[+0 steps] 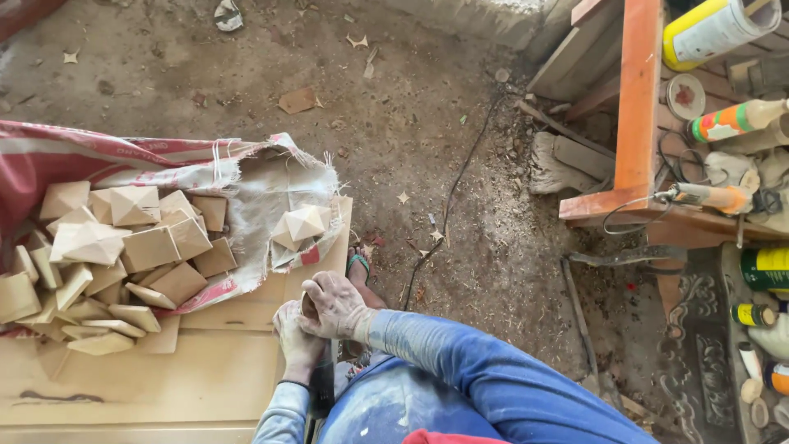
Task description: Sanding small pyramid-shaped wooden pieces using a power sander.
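My two dusty hands meet at the edge of a flat wooden board (222,370). My left hand (296,341) is lower, and my right hand (335,306) closes over it from the right. A small brown piece (309,307) shows between the fingers; its shape is mostly hidden. A pale wooden pyramid block (302,224) lies on the torn sack (263,185) just beyond my hands. Several more wooden blocks (123,247), some flat and some pyramid-topped, are heaped on the sack to the left.
My foot in a green sandal (358,265) rests on the dirt floor beside a black cable (452,193). At the right stands an orange wooden bench (639,107) with glue bottles, cans and a hand tool (707,197). Wood scraps litter the ground.
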